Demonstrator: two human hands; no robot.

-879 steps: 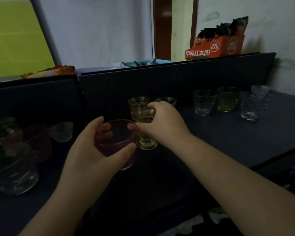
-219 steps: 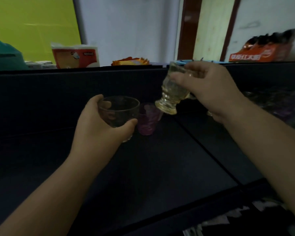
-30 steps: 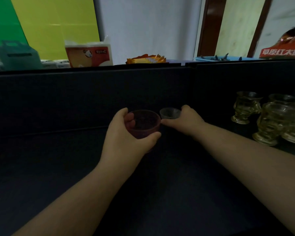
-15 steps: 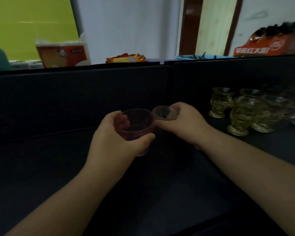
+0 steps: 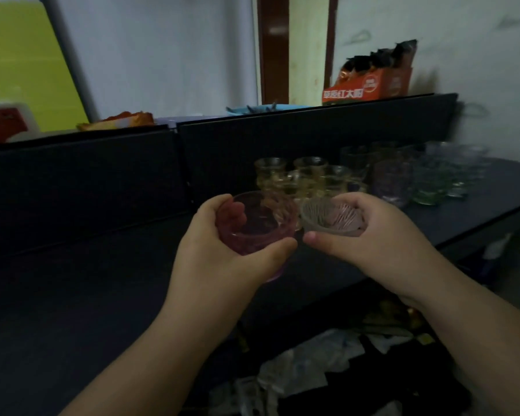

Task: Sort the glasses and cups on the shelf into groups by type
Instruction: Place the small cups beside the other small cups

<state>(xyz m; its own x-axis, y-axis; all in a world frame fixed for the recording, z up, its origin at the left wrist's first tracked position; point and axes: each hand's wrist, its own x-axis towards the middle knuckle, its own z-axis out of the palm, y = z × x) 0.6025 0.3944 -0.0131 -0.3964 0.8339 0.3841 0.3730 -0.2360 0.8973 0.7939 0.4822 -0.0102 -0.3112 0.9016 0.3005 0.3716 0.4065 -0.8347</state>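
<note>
The left hand's grip [image 5: 222,253] wraps the pink glass [image 5: 257,226]; the right hand's grip [image 5: 370,238] cups the small ribbed cup [image 5: 330,217] beside it.

I see a pink glass [image 5: 254,228] and a small ribbed clear cup [image 5: 330,217] held upright, side by side above the dark shelf [image 5: 72,295]; amber glasses [image 5: 300,178] cluster behind.
</note>
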